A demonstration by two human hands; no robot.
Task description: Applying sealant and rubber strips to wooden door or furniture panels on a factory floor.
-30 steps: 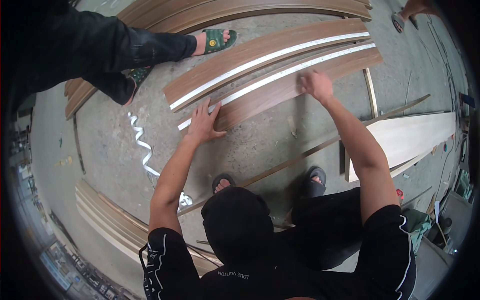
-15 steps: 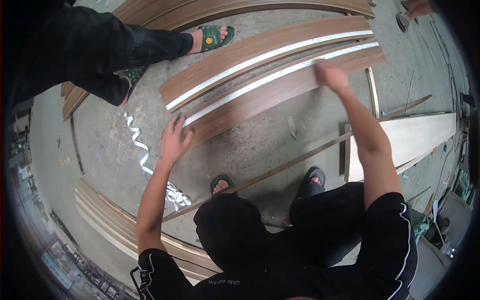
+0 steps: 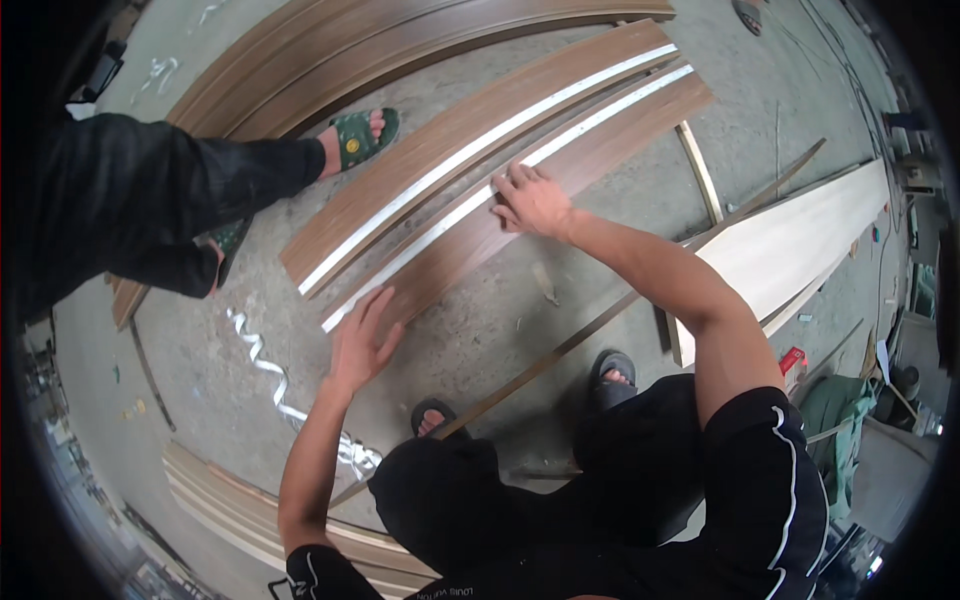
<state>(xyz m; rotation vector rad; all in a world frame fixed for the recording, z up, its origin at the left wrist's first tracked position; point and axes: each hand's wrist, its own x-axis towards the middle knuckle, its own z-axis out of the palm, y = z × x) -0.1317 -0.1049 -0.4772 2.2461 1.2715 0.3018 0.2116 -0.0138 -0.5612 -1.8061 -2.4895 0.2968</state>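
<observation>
Two long brown wood-grain boards lie side by side on the floor in front of me. A white strip runs along the inner edge of both the near board and the far board. My left hand rests at the near board's left end, its fingers outstretched and apart. Partway along, my right hand lies across the near board's white strip, fingers bent and spread, gripping nothing that I can see. The fingers cover a short piece of the strip.
Curled white tape trails over the floor at left. A long thin slat crosses near my feet. Pale panels lie at right, stacked boards at lower left. Another person's sandalled foot stands beside the far board.
My right hand has slid left along the near board, from toward its right end to about its middle. My left hand stays by the left end. The whole view has shifted a little.
</observation>
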